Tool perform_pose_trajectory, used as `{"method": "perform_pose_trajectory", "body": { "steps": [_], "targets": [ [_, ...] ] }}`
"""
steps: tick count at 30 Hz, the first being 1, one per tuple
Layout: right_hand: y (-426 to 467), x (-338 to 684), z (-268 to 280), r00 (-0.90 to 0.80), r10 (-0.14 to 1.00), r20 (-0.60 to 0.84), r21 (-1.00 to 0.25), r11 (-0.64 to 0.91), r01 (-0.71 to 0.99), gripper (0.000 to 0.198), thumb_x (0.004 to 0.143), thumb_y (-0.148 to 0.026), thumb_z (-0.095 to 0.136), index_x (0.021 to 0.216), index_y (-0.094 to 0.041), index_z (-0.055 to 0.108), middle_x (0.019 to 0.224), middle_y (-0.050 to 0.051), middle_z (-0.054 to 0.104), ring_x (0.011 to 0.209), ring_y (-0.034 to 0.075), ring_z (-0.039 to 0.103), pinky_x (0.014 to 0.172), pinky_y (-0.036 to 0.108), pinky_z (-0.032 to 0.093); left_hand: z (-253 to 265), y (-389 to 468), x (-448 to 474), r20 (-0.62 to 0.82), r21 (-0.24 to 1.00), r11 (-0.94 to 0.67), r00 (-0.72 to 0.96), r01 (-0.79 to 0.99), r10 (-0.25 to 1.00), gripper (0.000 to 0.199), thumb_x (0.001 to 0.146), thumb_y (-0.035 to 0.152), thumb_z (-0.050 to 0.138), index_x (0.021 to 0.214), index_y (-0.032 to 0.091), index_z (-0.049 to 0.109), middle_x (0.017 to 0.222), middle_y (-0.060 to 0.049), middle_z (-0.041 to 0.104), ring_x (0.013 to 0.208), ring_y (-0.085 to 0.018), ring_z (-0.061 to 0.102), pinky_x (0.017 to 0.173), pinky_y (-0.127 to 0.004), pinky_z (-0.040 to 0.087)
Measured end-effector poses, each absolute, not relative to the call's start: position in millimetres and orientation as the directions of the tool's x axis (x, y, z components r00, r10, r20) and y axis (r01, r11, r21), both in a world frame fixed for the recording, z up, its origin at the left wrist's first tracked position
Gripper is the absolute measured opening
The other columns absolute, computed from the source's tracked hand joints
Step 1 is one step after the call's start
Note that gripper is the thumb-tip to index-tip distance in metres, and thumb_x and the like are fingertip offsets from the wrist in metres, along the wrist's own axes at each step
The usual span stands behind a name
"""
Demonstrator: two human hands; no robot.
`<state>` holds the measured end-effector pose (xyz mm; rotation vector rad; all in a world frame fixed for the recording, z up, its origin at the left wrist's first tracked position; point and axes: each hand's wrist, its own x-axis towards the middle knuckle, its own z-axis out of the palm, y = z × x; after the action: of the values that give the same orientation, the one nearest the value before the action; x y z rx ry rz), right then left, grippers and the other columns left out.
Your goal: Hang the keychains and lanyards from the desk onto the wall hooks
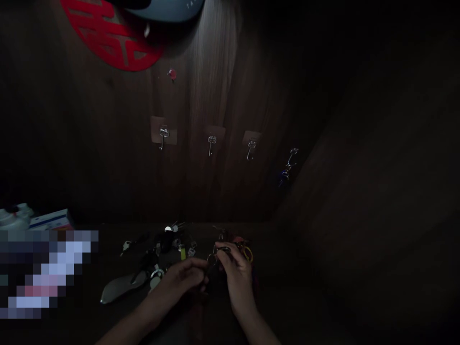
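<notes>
Low in the head view, my two hands meet over a dark shelf. My left hand point(187, 275) is closed, its thumb and fingers pinching the side of a small metal key ring point(211, 258). On the other side my right hand point(237, 275) is closed too, gripping metal parts of the same key ring between thumb and fingertips. Something dark hangs below the ring, too dim to make out. Left of my hands lies a heap of keys point(172, 229) and fobs. A yellow ring point(247, 254) shows just behind my right hand.
Three bare metal hooks, the left one point(163, 138) among them, are stuck on the wooden back panel. A fourth hook point(293, 151) at right carries a small bunch of keys point(286, 173). A silvery flat object point(122, 286), white bottles point(14, 219) and a box point(52, 219) stand left.
</notes>
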<state>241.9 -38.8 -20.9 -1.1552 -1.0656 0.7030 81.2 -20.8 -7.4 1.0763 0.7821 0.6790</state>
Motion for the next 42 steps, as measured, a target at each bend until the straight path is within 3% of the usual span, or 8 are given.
{"method": "perform_pose_trajectory", "body": {
  "steps": [4,10,14,16,20,32,36,42],
  "targets": [
    [-40.5,246.3,-20.0,0.429,0.844,0.321,-0.946,0.309,0.098,0.019,0.077,-0.036,0.064,0.087,-0.023,0.072,0.1,0.007,0.067,0.09,0.022,0.061,0.065,0.027,0.05,-21.3,-17.2,83.8,-0.179,0.963,0.264,0.589,-0.061,0.788,0.037,0.063,0.035,0.075,0.095,0.02,0.064,0.073,0.004,0.06,0.063,-0.011,0.054,0.062,-0.024,0.043],
    [-42.0,248.0,-16.9,0.481,0.824,0.3,-0.951,0.296,0.087,0.02,0.077,-0.037,0.064,0.09,-0.024,0.071,0.103,0.007,0.069,0.087,0.022,0.063,0.06,0.026,0.05,-21.8,-14.2,83.4,-0.1,0.995,0.097,0.451,0.03,0.887,0.027,0.071,0.035,0.064,0.093,0.018,0.064,0.067,0.005,0.055,0.062,-0.012,0.051,0.061,-0.024,0.04],
    [-43.0,247.3,-16.5,0.501,0.816,0.286,-0.955,0.284,0.083,0.022,0.075,-0.039,0.065,0.088,-0.023,0.072,0.086,0.005,0.07,0.07,0.017,0.061,0.056,0.025,0.049,-5.2,-18.2,82.5,-0.097,0.995,0.069,0.443,0.078,0.892,0.019,0.073,0.038,0.06,0.073,0.019,0.063,0.059,0.006,0.054,0.058,-0.012,0.047,0.059,-0.023,0.038],
    [-42.9,247.6,-17.6,0.512,0.823,0.248,-0.963,0.265,0.041,0.025,0.075,-0.041,0.065,0.089,-0.022,0.072,0.079,0.004,0.069,0.065,0.016,0.06,0.055,0.024,0.048,2.6,-21.3,83.0,-0.127,0.991,0.099,0.444,0.085,0.887,0.026,0.074,0.042,0.058,0.062,0.019,0.059,0.055,0.005,0.053,0.057,-0.012,0.046,0.059,-0.023,0.037],
    [-40.4,249.1,-21.5,0.505,0.846,0.172,-0.972,0.228,-0.05,0.029,0.074,-0.044,0.065,0.089,-0.019,0.073,0.066,0.002,0.064,0.057,0.014,0.056,0.051,0.023,0.045,8.9,-25.5,83.9,-0.165,0.986,0.159,0.44,0.05,0.883,0.035,0.074,0.049,0.056,0.058,0.018,0.059,0.057,0.003,0.057,0.06,-0.013,0.05,0.061,-0.023,0.037],
    [-35.2,253.0,-23.9,0.52,0.847,0.106,-0.952,0.237,-0.193,0.033,0.075,-0.043,0.066,0.094,-0.017,0.072,0.059,-0.002,0.056,0.054,0.01,0.049,0.05,0.02,0.04,-5.7,-23.6,82.3,-0.224,0.881,0.409,0.552,-0.238,0.803,0.039,0.075,0.05,0.063,0.088,0.014,0.069,0.069,-0.002,0.065,0.057,-0.012,0.054,0.054,-0.023,0.041],
    [-34.2,258.7,-10.1,0.516,0.85,0.107,-0.914,0.289,-0.286,0.033,0.075,-0.042,0.067,0.096,-0.017,0.071,0.064,-0.001,0.058,0.058,0.011,0.051,0.052,0.021,0.042,-11.0,-22.0,82.2,-0.27,0.883,0.43,0.545,-0.188,0.794,0.048,0.067,0.052,0.07,0.1,0.018,0.068,0.078,-0.004,0.068,0.056,-0.012,0.057,0.053,-0.023,0.043],
    [-32.3,278.9,25.0,0.516,0.846,0.134,-0.89,0.332,-0.313,0.039,0.075,-0.04,0.068,0.108,-0.019,0.068,0.068,0.0,0.061,0.061,0.012,0.055,0.054,0.024,0.045,-30.1,-13.0,82.6,-0.197,0.958,0.28,0.57,-0.062,0.798,0.052,0.063,0.061,0.068,0.096,0.021,0.069,0.076,-0.001,0.067,0.059,-0.013,0.056,0.06,-0.025,0.046]
  ]
}}
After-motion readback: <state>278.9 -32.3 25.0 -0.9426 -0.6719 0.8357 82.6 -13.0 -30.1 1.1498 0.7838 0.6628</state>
